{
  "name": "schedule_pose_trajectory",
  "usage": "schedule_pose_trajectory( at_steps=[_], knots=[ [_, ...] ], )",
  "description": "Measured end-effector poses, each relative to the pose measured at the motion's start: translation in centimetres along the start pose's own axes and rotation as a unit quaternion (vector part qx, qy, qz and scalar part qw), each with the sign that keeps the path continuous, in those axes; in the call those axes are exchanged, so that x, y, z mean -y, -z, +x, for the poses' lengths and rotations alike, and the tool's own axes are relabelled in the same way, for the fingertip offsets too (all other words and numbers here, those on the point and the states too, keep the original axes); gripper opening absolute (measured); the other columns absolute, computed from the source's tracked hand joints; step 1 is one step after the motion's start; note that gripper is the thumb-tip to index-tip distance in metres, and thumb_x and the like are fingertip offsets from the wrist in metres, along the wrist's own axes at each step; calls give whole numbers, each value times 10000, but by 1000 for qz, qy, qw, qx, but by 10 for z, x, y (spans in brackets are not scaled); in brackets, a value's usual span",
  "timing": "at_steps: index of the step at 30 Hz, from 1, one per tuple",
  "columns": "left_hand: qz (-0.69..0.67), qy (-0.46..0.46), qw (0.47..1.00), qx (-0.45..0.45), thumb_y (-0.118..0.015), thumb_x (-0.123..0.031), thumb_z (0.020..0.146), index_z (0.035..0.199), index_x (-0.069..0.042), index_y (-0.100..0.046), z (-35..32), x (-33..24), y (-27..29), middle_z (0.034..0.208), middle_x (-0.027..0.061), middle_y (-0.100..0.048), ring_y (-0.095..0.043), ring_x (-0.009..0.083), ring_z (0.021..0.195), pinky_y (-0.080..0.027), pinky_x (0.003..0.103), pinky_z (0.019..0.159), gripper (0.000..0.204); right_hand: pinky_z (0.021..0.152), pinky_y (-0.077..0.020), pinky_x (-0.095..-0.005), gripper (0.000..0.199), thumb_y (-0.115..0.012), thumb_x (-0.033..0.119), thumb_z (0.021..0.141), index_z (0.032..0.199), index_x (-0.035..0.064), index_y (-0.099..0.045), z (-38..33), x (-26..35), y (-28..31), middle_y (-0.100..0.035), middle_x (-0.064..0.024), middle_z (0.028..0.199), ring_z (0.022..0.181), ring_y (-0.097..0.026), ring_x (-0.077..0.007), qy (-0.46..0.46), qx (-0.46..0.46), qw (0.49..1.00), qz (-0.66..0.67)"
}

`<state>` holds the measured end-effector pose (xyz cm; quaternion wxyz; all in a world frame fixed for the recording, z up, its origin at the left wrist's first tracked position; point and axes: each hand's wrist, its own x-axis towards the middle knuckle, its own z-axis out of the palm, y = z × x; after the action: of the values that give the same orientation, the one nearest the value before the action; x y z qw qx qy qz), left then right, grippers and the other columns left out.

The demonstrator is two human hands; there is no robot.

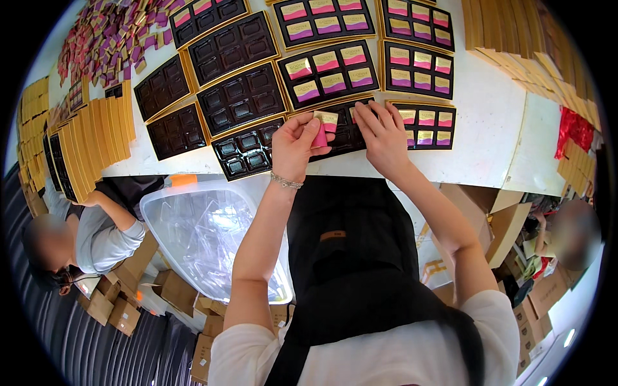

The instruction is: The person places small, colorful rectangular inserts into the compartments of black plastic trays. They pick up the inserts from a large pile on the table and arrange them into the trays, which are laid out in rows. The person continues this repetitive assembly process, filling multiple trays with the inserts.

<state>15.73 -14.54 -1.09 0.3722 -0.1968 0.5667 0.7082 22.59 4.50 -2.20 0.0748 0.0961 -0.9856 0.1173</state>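
Note:
My left hand (293, 147) pinches a few small square chocolates (327, 121) in pink and gold wrappers, over a black tray (346, 136) in a gold-edged box. At that tray's far right compartment, the bent fingers of my right hand (385, 143) close on another wrapped piece, mostly hidden under the fingertips. Right of it lies a tray (430, 117) filled with pink and purple pieces, partly covered by my right hand. To the left, a bare black tray (248, 151) touches the working one.
Filled trays (329, 72) stand behind; bare trays (241, 96) lie to the left. A pile of loose wrapped chocolates (109, 45) covers the far left. Gold boxes (96, 138) stack at both sides. A clear plastic bin (206, 225) sits below the table edge. Two other people are nearby.

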Motion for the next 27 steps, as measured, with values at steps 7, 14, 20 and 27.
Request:
schedule_pose_trajectory(
  at_steps=[7, 14, 20, 27],
  knots=[
    [1, 6, 999, 37, -583, -89, 953, 1167, 40, -551, -4, 0, -5, 984, 116, -680, -692, 192, 863, -597, 306, 745, 251, 784, -527, -367, 272, -676, 20, 819, 1087, -1, -630, 19, 24, -6, -639, -136, 1031, 900, -639, -303, -330, 33, 749, 574],
    [415, -445, 785, -116, -636, 116, 794, 934, -21, -715, -5, 19, 13, 1206, 138, -653, -668, 290, 1042, -530, 298, 848, 211, 665, -510, -316, 152, -636, -23, 844, 981, 19, -684, 26, 20, -11, -609, -92, 923, 794, -631, -255, -182, -45, 925, 331],
    [350, -422, 821, -159, -646, 112, 750, 904, -71, -746, -6, 27, 15, 1163, 162, -642, -675, 280, 963, -533, 283, 806, 259, 672, -509, -329, 172, -639, -31, 832, 986, 25, -693, 28, 22, -16, -599, -93, 922, 798, -624, -265, -178, -45, 929, 322],
    [408, -410, 811, -86, -584, 98, 789, 1016, -19, -670, -14, -6, 23, 958, 127, -668, -653, 238, 791, -524, 298, 718, 269, 772, -494, -376, 261, -639, -78, 739, 980, 13, -679, 26, 25, -18, -581, -101, 966, 896, -575, -287, -130, -54, 957, 255]
  ],
)
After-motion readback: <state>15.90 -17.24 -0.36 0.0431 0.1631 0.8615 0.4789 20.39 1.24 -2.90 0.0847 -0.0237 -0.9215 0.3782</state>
